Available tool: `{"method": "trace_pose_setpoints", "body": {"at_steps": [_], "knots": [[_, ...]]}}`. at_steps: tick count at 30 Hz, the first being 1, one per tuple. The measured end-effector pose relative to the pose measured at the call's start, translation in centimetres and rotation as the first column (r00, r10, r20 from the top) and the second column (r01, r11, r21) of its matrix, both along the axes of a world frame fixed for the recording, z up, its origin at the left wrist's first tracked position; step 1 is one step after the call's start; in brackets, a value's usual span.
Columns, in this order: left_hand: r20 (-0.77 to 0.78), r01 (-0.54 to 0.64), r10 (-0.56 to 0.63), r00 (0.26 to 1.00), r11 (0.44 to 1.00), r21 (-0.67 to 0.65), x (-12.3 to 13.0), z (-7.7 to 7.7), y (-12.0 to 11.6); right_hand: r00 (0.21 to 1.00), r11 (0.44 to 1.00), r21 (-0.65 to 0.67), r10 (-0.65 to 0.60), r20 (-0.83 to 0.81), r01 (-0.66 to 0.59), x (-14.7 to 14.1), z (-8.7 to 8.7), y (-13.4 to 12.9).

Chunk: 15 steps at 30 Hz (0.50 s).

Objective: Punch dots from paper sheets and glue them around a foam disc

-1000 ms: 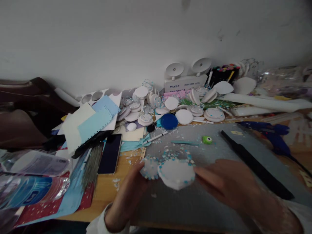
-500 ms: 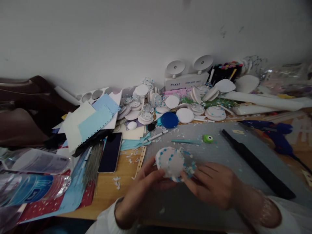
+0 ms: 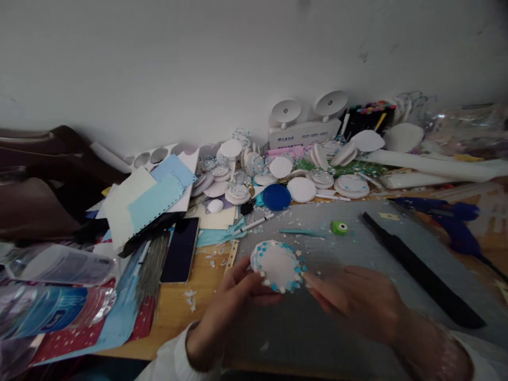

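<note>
A round white disc trimmed with small blue and white pieces around its rim is tilted up above the grey mat. My left hand is closed on its left and lower edge, thumb in front and fingers behind. Just right of the disc is my right hand, its fingers curled and drawn together, tips by the trimmed rim. Motion blurs this hand, and what it pinches cannot be made out. Beyond the disc lie light-blue tweezers and a green craft punch.
Stacked white discs and a blue round lid line the back. At right lie a black elongated object and a blue glue gun. A phone, papers and plastic bottles are at left.
My right hand has drawn back to the right from the disc's front to beside its rim. The blue and white trim at the right now lies closer around the disc's edge.
</note>
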<state>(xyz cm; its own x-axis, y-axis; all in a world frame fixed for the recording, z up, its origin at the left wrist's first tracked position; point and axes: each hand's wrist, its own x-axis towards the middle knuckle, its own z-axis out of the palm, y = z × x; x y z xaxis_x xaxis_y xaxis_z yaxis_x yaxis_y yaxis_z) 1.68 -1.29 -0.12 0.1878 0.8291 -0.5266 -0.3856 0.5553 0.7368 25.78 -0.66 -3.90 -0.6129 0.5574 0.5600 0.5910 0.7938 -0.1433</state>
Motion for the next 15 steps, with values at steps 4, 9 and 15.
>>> {"method": "trace_pose_setpoints", "body": {"at_steps": [4, 9, 15], "knots": [[-0.028, 0.026, -0.026, 0.999, 1.0, 0.007, -0.3, -0.1, 0.2, 0.998, 0.994, 0.095, -0.049, -0.045, 0.053, -0.4, 1.0, -0.1], [-0.085, 0.014, -0.012, 0.996, 0.999, 0.028, -1.4, -0.5, 1.0, 0.883, 0.953, -0.184, -0.294, -0.366, 0.241, -0.5, 2.2, 0.2], [-0.18, 0.002, 0.009, 0.984, 0.998, 0.062, -3.0, -0.8, 1.6, 0.766, 0.844, -0.435, -0.496, -0.409, 0.315, 0.1, 2.6, 4.0]]}}
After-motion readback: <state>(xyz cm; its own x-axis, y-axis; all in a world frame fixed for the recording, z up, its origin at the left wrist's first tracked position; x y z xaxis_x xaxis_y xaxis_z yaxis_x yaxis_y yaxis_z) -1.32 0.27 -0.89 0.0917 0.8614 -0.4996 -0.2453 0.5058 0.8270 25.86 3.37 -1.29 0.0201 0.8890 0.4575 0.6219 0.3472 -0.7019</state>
